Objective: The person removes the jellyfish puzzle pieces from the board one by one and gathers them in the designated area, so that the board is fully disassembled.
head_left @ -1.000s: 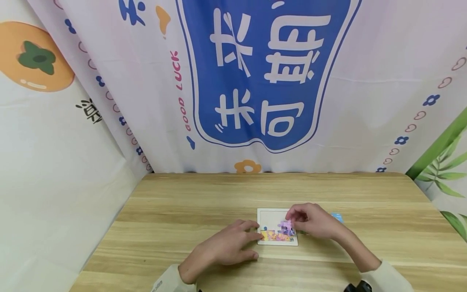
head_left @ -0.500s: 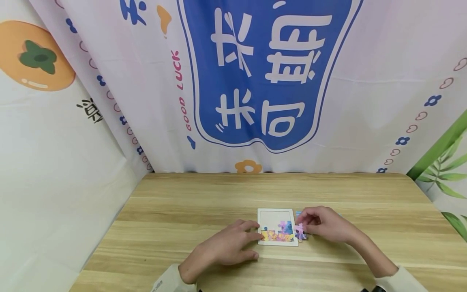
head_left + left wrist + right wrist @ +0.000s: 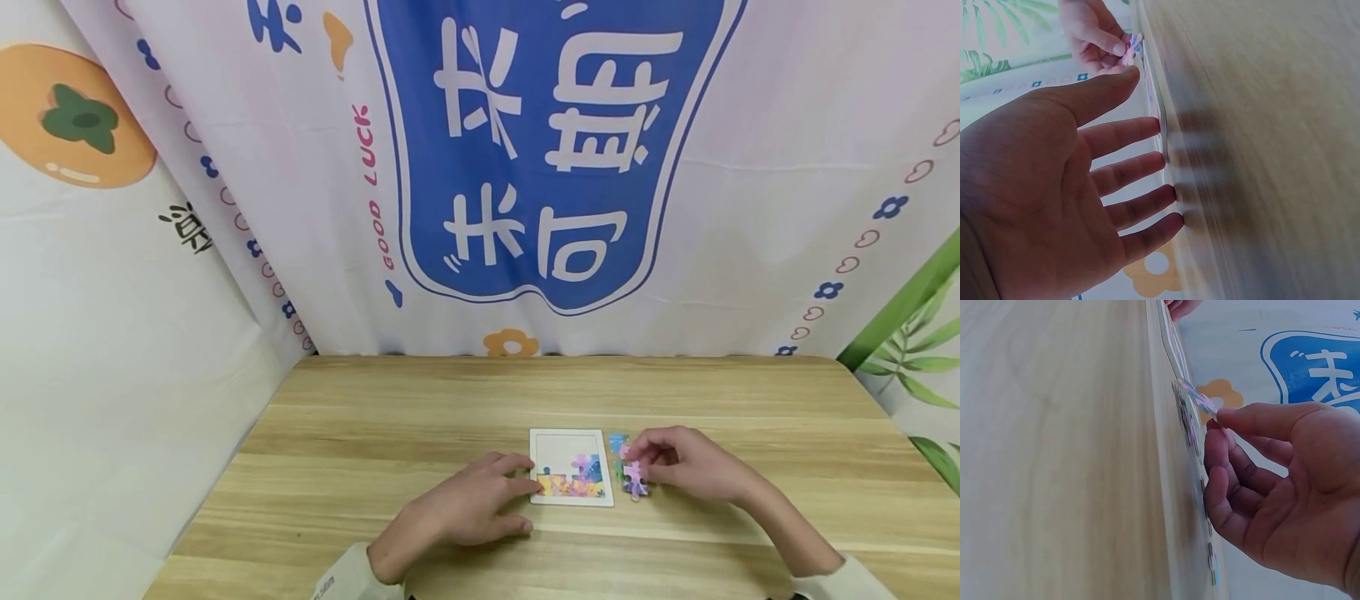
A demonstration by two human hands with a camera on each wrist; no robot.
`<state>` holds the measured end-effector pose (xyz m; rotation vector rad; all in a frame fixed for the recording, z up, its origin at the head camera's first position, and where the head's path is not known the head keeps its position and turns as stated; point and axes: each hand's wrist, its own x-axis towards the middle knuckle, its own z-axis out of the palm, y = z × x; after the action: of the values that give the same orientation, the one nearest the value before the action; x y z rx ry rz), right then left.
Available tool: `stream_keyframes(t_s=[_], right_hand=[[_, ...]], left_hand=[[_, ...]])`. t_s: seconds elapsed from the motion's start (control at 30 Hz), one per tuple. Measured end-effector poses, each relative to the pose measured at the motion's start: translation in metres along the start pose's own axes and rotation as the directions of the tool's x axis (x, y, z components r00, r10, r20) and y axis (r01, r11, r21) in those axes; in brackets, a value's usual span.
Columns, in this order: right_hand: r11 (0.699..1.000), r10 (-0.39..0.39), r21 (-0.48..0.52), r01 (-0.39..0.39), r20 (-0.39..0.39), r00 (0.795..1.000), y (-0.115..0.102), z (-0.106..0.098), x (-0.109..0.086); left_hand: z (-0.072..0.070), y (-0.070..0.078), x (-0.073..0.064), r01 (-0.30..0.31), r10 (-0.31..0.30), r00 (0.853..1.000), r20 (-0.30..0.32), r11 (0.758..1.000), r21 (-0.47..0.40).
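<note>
Puzzle piece (image 3: 635,473) pinched in right hand (image 3: 686,463), now clear of board (image 3: 566,449); left hand (image 3: 480,502) unmoved, fingers spread.

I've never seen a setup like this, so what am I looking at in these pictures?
There's no machine, just a person's left hand and right hand, both bare. The wide view comes from a camera on the head; the two close-ups come from cameras on each wrist, so the wooden table looks tipped sideways. On it lies a white puzzle board, partly filled, with loose pieces beside it. The left hand rests its fingertips at the board's edge; the right hand pinches a pinkish piece.
</note>
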<state>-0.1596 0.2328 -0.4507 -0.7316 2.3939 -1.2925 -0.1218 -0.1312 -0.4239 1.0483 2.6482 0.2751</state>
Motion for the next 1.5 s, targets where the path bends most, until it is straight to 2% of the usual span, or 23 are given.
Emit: stream_keyframes(t_s=[0.23,0.27,0.37,0.47,0.53,0.8,1.03,1.5], right_hand=[[1.000,0.011,-0.011,-0.011,-0.006,1.000,0.004,-0.006,-0.008],[1.000,0.013,-0.010,-0.014,-0.005,1.000,0.005,-0.007,-0.010],[1.000,0.017,-0.009,-0.017,-0.004,1.000,0.008,-0.010,-0.013],[1.000,0.005,-0.011,-0.005,-0.004,1.000,0.011,-0.013,-0.017],[1.000,-0.001,-0.014,0.001,-0.006,1.000,0.012,-0.015,-0.019],[1.000,0.009,-0.018,-0.009,0.006,1.000,0.014,-0.021,-0.023],[0.997,0.009,-0.083,-0.010,-0.009,1.000,0.015,-0.025,-0.024],[0.982,0.021,-0.188,-0.027,-0.031,0.999,0.012,-0.028,-0.018]], left_hand=[[0.000,-0.001,0.000,-0.011,0.011,1.000,-0.004,1.000,-0.011],[0.004,-0.005,0.001,-0.028,0.028,1.000,-0.012,1.000,-0.008],[0.005,-0.006,0.001,-0.033,0.033,0.999,-0.011,0.999,-0.015],[0.005,-0.006,0.001,-0.023,0.023,1.000,-0.010,1.000,-0.011],[0.000,-0.001,-0.001,-0.002,0.002,1.000,-0.001,1.000,-0.011],[-0.001,0.001,-0.001,0.002,-0.002,1.000,0.000,1.000,0.001],[0.001,-0.001,0.000,-0.009,0.009,1.000,-0.007,1.000,0.003],[0.001,0.001,0.001,0.008,-0.008,1.000,-0.001,1.000,-0.016]])
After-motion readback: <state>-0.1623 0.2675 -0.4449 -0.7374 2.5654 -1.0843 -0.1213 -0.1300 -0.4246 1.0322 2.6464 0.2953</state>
